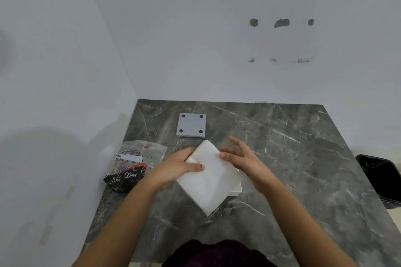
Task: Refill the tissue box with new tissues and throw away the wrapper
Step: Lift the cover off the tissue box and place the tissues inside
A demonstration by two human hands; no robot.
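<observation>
Both hands (180,167) on tissues (211,178); wrapper (132,165) left.

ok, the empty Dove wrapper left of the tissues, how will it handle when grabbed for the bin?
The wrapper is thin, crinkled plastic lying slack, so probably floppy and crushable. It looks empty, so likely very light and apt to slide on the polished table. The bin stands off the table's right edge.
</observation>
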